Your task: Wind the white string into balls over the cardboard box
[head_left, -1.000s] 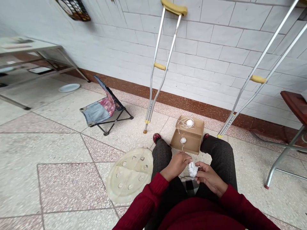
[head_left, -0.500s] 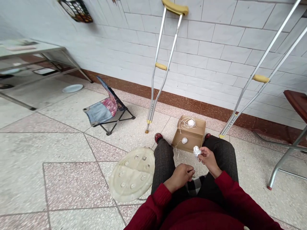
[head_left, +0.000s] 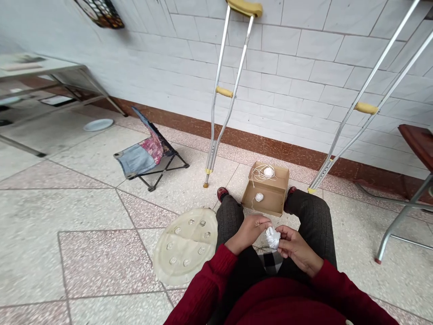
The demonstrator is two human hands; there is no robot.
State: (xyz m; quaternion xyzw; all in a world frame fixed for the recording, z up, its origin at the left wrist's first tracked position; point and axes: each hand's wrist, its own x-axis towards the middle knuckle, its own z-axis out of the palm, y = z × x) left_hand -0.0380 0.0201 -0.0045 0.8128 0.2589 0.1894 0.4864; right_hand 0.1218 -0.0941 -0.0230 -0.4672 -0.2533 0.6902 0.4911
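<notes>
Hands both at white string ball, lower than before

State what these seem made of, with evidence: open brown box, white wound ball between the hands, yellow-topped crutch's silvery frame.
Open brown box: probably matt cardboard; dull, thin walls.
White wound ball: string or yarn; layered strands; finish and fibre unclear.
Crutch's silvery frame: likely shiny metal tubing, from its highlights.

The held thread is white; the box is tan; the sleeves are deep red; the cloth is checked black and white; the low chair is blue with pink patterning.
</notes>
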